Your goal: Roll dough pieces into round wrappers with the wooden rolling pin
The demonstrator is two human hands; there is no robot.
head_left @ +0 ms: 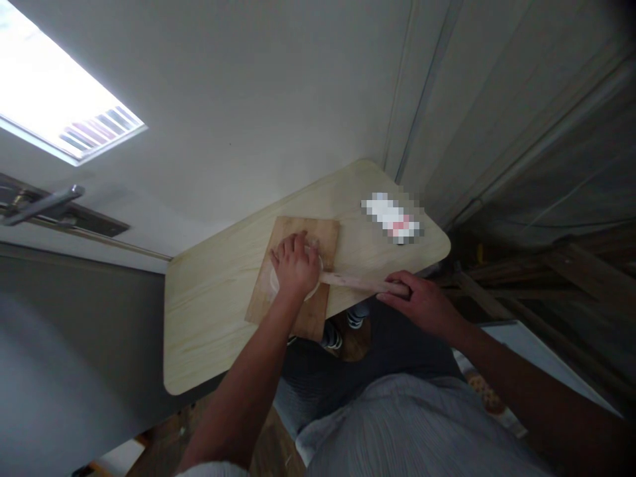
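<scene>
Lying mid-frame, the pale disc [313,287] looks flattened, perhaps unfinished, beneath the spread left hand [297,264], right hand [417,299] clasping a stick [354,283].

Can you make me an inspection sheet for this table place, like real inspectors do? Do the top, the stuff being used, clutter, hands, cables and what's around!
Surface: pale wood-patterned table with rounded corners.
Things in use: wooden cutting board on the table; pale flat round, possibly dough, on the board; wooden rolling pin.
Clutter: white-and-red item, too pixelated to name.
Hands: left hand spread over the round; right hand grips one end of the rolling pin.
Cables: thin dark line at right, maybe a cable; too dim to tell.
Surroundings: door handle and bright window at left.
</scene>
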